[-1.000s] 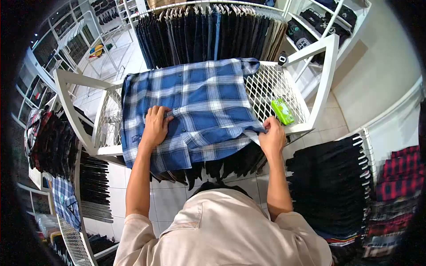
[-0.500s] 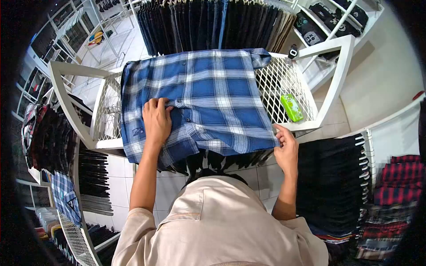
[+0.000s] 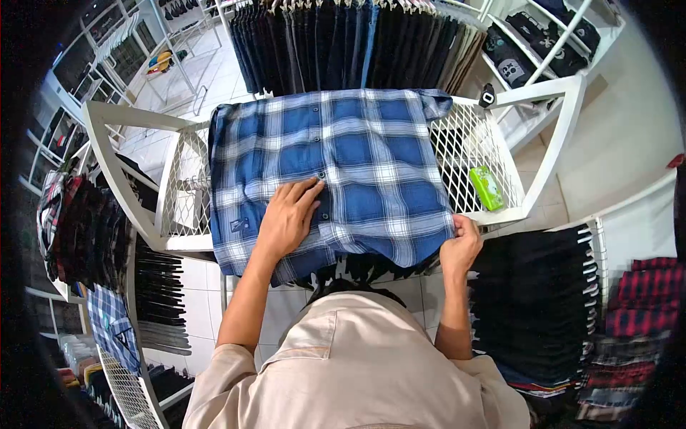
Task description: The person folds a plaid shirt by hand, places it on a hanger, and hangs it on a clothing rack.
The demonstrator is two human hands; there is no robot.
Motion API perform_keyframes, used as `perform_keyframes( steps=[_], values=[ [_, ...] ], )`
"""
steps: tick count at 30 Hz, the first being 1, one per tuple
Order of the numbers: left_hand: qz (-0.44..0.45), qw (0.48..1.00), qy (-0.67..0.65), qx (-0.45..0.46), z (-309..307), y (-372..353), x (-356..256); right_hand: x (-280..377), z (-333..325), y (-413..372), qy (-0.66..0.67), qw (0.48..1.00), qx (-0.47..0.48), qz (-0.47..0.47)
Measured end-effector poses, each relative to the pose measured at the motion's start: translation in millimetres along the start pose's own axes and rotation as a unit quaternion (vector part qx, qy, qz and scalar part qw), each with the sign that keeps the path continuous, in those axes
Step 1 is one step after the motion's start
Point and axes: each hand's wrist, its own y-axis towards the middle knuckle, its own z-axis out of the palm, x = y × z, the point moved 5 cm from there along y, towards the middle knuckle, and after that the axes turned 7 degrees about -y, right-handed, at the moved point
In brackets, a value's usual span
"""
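Note:
A blue and white plaid shirt (image 3: 371, 154) lies spread over a white mesh rack top, its button line running down the middle and its lower edge hanging over the near rim. My left hand (image 3: 288, 218) rests on the cloth with fingers stretched out, the fingertips by a button on the placket. At the shirt's near right corner, my right hand (image 3: 461, 247) pinches the hem between thumb and fingers. What lies under the shirt is hidden.
The white mesh rack (image 3: 468, 139) has raised end frames. A green packet (image 3: 486, 188) lies on its right side, and a black watch (image 3: 487, 95) is at the back rail. Hanging trousers (image 3: 336, 46) stand beyond; dark hanging garments (image 3: 532, 300) are at right.
My left hand has slid right across the shirt to the button line. The right hand's fingers have closed on the hem corner, and the front lies smoother. The view has shifted slightly.

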Motion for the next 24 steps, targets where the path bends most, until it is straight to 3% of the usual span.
perform_keyframes(
  steps=[6, 11, 14, 16, 18, 19, 20, 21, 24],
  values=[
    [-0.037, 0.999, 0.02, 0.009, 3.1, -1.8, 6.0, 20.3, 13.9, -6.8, -0.007, 0.997, 0.048, -0.053],
    [-0.045, 0.999, 0.01, 0.027, 8.0, -3.4, 13.4, 39.8, 1.5, -0.5, -0.023, 0.967, 0.221, -0.128],
    [-0.065, 0.997, -0.032, 0.032, 1.1, -0.2, 16.6, 42.6, -38.1, 16.0, 0.111, 0.896, 0.428, -0.041],
    [-0.085, 0.993, -0.07, 0.038, -2.2, 5.5, 26.2, 47.7, -48.1, 35.0, 0.123, 0.922, 0.35, -0.108],
    [-0.103, 0.993, -0.056, 0.023, -3.8, 11.5, 28.9, 47.3, -25.5, 50.0, 0.106, 0.962, 0.25, -0.034],
    [-0.128, 0.99, -0.047, 0.018, -2.2, 16.1, 23.4, 53.4, -15.2, 50.7, -0.029, 0.985, 0.156, -0.07],
    [-0.153, 0.987, -0.038, 0.011, -1.3, 20.5, 20.8, 49.7, 0.2, 47.2, -0.119, 0.978, 0.053, -0.165],
    [-0.116, 0.992, -0.001, -0.045, 5.3, 17.2, 19.7, 44.3, 15.4, 46.1, -0.134, 0.978, 0.074, -0.142],
    [-0.098, 0.993, 0.059, -0.033, 9.1, 15.8, 12.3, 41.2, 29.2, 45.8, -0.112, 0.984, 0.105, -0.089]
  ],
)
